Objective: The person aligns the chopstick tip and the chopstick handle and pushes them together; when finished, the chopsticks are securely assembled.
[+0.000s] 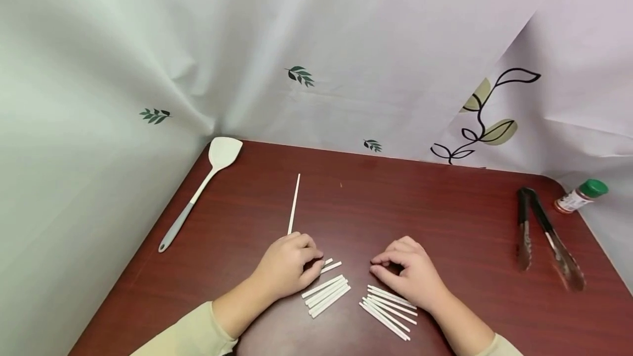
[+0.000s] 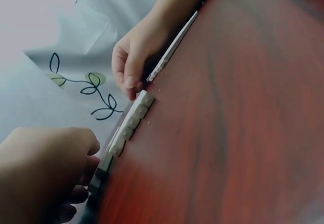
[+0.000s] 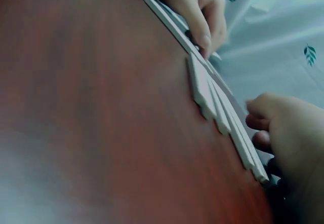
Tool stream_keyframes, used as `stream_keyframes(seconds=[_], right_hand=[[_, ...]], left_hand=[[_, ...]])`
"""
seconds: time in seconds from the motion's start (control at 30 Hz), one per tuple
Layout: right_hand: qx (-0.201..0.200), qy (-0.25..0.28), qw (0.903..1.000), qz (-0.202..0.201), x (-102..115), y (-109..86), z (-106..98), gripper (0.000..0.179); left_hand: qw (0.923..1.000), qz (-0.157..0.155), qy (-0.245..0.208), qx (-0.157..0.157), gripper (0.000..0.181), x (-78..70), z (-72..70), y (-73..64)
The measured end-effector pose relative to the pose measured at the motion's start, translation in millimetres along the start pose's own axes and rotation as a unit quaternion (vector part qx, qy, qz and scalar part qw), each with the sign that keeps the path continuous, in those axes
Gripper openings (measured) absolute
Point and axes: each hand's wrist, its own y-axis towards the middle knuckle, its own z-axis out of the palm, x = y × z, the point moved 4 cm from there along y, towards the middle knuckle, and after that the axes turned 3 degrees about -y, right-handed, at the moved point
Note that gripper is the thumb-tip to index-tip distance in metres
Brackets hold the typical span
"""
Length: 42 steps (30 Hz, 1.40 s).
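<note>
My left hand (image 1: 292, 262) rests low over the table, its thumb and forefinger bent around the ends of two short white sticks (image 1: 335, 265). These sticks run partly under the hand. Just nearer to me, several more white sticks (image 1: 326, 296) lie side by side at a slant. My right hand (image 1: 412, 268) has its thumb and fingertips a little apart, with nothing between them. Below it, a second group of white sticks (image 1: 388, 312) fans out on the table. The left wrist view shows the left thumb (image 2: 86, 140) close beside a row of stick ends (image 2: 134, 117).
A long thin white stick (image 1: 294, 202) extends away behind my left hand. A white turner with a grey handle (image 1: 200, 188) lies at the table's left edge. On the right are metal tongs with black handles (image 1: 544, 224) and a green-capped bottle (image 1: 578, 198). Patterned cloth (image 1: 346, 70) hangs behind.
</note>
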Motion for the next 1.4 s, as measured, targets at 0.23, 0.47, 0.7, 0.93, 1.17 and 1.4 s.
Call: stream_keyframes(seconds=[0.23, 0.47, 0.7, 0.93, 1.17, 1.4], right_hand=[[-0.036, 0.013, 0.9992, -0.011, 15, -16.3, -4, 0.016], [0.013, 0.002, 0.9997, -0.022, 22, -22.4, -4, 0.031], [0.019, -0.003, 0.9994, -0.028, 25, -21.8, -5, 0.030], [0.020, -0.004, 0.9995, -0.022, 22, -22.2, -2, 0.026], [0.022, -0.006, 0.9997, -0.010, 22, -23.2, -1, 0.028], [0.035, -0.027, 0.9989, 0.013, 25, -24.1, 0, 0.040]], left_hand=[[0.9991, -0.012, 0.025, 0.034, 0.028, -10.1, -0.4, -1.9], [0.9984, -0.013, 0.028, 0.046, 0.024, -12.1, -1.0, -3.3], [0.9988, -0.012, 0.023, 0.042, 0.014, -13.5, 0.6, -3.6], [0.9979, -0.049, -0.021, 0.037, 0.006, -14.1, 2.4, -4.8], [0.9944, -0.080, -0.056, 0.039, 0.009, -16.2, 3.0, -5.8], [0.9861, -0.122, -0.092, 0.066, 0.013, -14.9, 4.6, -5.0]])
